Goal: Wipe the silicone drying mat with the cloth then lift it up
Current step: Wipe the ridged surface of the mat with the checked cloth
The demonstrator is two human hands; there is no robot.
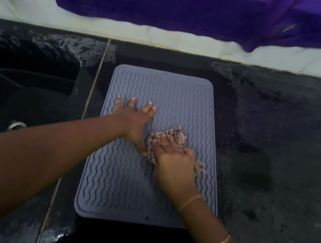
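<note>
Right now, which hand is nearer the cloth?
Right. The right hand is on top of the cloth, holding it bunched against the mat. The left hand lies flat on the mat just left of the cloth, its thumb close beside it.

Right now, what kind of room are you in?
Probably a kitchen: a dark sink with a metal drain sits beside a black counter holding a ridged drying mat and a cloth.

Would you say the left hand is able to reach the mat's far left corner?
Probably yes: the left hand lies flat and empty on the mat, with only bare mat before that corner.
</note>
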